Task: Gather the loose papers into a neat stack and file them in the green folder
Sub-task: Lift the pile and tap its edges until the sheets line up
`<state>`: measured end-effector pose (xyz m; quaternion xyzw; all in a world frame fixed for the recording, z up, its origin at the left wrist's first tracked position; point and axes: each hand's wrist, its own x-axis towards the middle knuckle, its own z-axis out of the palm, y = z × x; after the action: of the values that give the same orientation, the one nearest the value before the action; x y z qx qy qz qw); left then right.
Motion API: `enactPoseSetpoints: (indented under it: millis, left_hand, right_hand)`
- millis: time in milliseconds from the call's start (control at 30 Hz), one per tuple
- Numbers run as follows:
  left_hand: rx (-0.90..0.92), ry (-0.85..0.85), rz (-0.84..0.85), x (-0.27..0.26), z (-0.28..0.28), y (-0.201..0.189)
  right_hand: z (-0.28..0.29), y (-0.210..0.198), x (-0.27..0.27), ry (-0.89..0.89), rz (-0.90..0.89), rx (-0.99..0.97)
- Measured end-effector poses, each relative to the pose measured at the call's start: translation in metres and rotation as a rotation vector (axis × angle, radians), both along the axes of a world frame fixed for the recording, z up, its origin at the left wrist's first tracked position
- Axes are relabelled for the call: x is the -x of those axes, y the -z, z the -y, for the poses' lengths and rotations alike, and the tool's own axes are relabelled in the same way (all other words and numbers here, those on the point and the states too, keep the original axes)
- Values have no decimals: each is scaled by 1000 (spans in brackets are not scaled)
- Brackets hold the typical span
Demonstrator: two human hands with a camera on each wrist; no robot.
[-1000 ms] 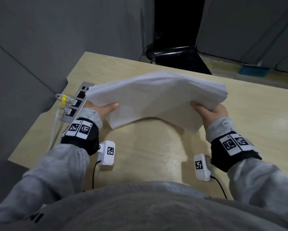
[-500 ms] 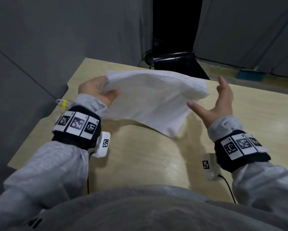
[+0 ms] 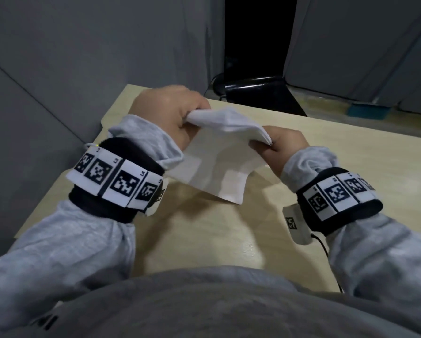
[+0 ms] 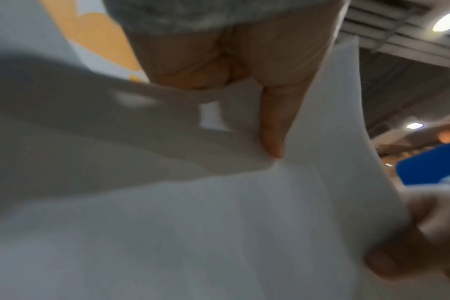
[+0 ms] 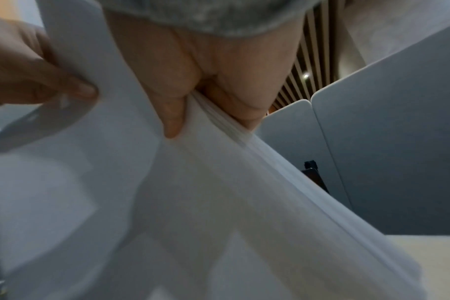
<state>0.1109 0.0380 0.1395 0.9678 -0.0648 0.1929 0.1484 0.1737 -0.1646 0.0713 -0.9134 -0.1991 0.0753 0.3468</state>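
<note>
Both hands hold the papers (image 3: 219, 152) up over the table (image 3: 204, 235), w/ the sheets hanging down on edge. The left hand (image 3: 170, 113) pinches the top left corner, fingers curled tight on it. The right hand (image 3: 285, 145) pinches the top right corner, thumb in front & fingers behind. Prob held this way so the edges can be tapped even. No green folder in view.

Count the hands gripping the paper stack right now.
2: the left hand pinches the paper stack at its upper left corner, the right hand at its upper right, above the desk.
</note>
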Motion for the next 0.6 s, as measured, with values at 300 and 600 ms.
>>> enactPoseSetpoints:
  millis: [300, 600]
  left_hand:
    - [161, -432, -336, -10, -48, 15]
    - [1226, -53, 69, -5, -12, 18]
  right_hand:
    - [16, 23, -4, 300, -202, -370]
    - [13, 18, 6, 360, -222, -668]
